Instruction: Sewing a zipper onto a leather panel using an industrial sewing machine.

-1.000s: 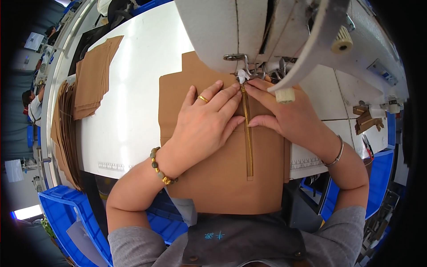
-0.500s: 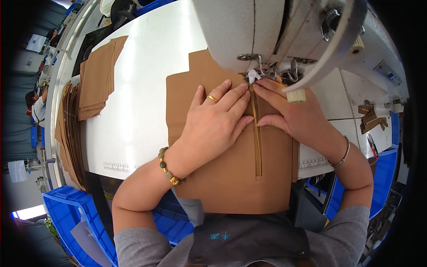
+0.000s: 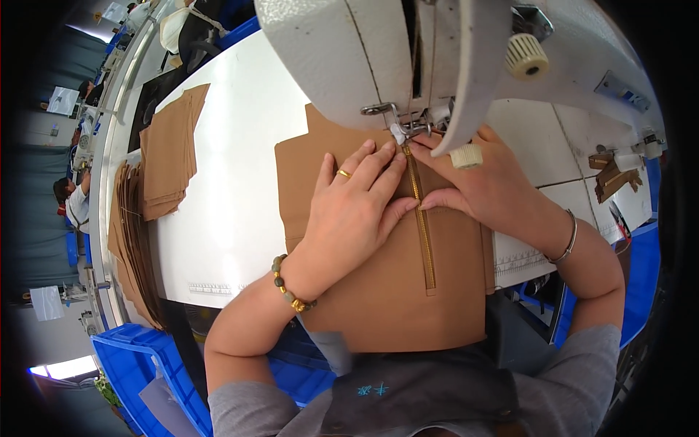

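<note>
A brown fabric panel [image 3: 378, 317] with a brass zipper [image 3: 425, 247] lies under the white sewing machine head [image 3: 328, 51], at its presser foot [image 3: 408, 130]. My left hand [image 3: 349, 211] lies open on the panel left of the zipper, fingertips just below the foot, thumb beside the zipper. My right hand [image 3: 484, 186] rests open on the panel right of the zipper, thumb at the zipper's edge, some fingertips partly hidden by the machine's curved white part [image 3: 466, 109].
Two stacks of brown pieces [image 3: 167, 153] [image 3: 131, 240] lie left on the white table [image 3: 233, 109]. Brown scraps [image 3: 611, 180] and scissors [image 3: 619, 222] are at right. Blue bins [image 3: 145, 368] [image 3: 641, 284] flank me. Co-workers [image 3: 76, 200] sit along the far left.
The camera's view has shifted, so the table and stacks appear lower and further right. Both hands keep nearly the same places on the panel beside the zipper.
</note>
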`<move>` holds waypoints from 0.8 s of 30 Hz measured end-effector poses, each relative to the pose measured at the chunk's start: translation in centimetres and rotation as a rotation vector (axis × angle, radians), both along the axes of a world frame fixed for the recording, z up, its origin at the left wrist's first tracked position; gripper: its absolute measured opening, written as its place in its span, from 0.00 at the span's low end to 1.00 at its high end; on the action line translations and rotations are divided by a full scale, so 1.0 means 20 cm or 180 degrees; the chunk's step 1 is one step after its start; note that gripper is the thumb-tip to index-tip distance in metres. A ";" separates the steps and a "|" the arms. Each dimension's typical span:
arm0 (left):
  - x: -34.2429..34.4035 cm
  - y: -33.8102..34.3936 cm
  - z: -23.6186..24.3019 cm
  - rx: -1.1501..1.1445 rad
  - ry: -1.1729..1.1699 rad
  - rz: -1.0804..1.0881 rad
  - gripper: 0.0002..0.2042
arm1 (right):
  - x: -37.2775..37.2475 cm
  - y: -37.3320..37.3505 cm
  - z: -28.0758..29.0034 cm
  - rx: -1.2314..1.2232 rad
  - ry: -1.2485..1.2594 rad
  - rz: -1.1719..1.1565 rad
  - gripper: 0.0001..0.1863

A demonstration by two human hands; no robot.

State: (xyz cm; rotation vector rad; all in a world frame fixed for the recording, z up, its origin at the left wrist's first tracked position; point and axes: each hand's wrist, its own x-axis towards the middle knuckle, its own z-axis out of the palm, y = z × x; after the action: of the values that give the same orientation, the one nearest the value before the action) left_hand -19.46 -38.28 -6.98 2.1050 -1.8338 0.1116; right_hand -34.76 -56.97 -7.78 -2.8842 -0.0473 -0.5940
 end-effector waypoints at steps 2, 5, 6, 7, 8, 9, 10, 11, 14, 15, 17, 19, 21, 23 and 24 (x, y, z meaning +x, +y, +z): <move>0.00 0.00 0.00 0.0070 0.0036 0.0027 0.25 | 0.00 0.00 -0.01 0.0070 0.0030 -0.0006 0.31; 0.00 0.00 0.01 0.0134 -0.0016 0.0056 0.26 | 0.00 -0.01 -0.02 0.0084 0.0063 0.0018 0.30; 0.00 0.00 0.01 0.0125 -0.0020 0.0055 0.26 | 0.00 -0.01 -0.02 0.0070 0.0119 0.0009 0.30; 0.00 0.00 0.01 0.0127 -0.0004 0.0063 0.26 | 0.00 -0.01 -0.02 0.0057 0.0175 0.0001 0.30; 0.00 0.00 0.01 0.0171 0.0030 0.0073 0.26 | 0.01 -0.01 -0.02 0.0050 0.0173 0.0001 0.30; 0.00 0.00 0.01 0.0126 0.0012 0.0071 0.26 | 0.01 -0.01 -0.02 0.0015 0.0112 0.0018 0.30; 0.00 0.00 0.01 0.0132 0.0007 0.0069 0.26 | 0.01 -0.01 -0.02 -0.0021 0.0144 0.0006 0.30; 0.00 0.00 0.01 0.0139 0.0006 0.0068 0.26 | 0.01 0.00 -0.02 -0.0018 0.0059 0.0035 0.30; 0.00 0.00 0.01 0.0142 0.0048 0.0036 0.27 | 0.00 0.00 -0.02 -0.0056 0.0103 -0.0008 0.31; 0.00 0.00 0.01 0.0107 0.0048 0.0057 0.27 | 0.00 0.00 -0.01 -0.0026 0.0079 -0.0014 0.31; 0.00 0.00 0.00 0.0035 0.0029 0.0020 0.27 | 0.00 0.01 -0.01 0.0003 0.0068 -0.0001 0.32; 0.00 0.00 0.00 0.0037 0.0044 0.0030 0.28 | 0.00 0.01 0.00 0.0002 0.0060 0.0002 0.33; 0.00 0.00 0.00 0.0018 0.0044 0.0033 0.28 | 0.00 0.01 0.00 -0.0050 0.0048 -0.0002 0.33; 0.00 0.00 0.00 0.0021 0.0043 0.0022 0.28 | 0.00 0.01 0.00 -0.0098 0.0072 -0.0021 0.33; 0.00 0.00 0.00 0.0011 0.0056 0.0028 0.28 | 0.00 0.01 0.00 -0.0069 0.0043 -0.0016 0.32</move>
State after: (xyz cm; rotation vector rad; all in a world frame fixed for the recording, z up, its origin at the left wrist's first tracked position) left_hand -19.41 -38.23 -6.93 2.1098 -1.8162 0.0916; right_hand -34.69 -56.73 -7.77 -2.9098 -0.0449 -0.5785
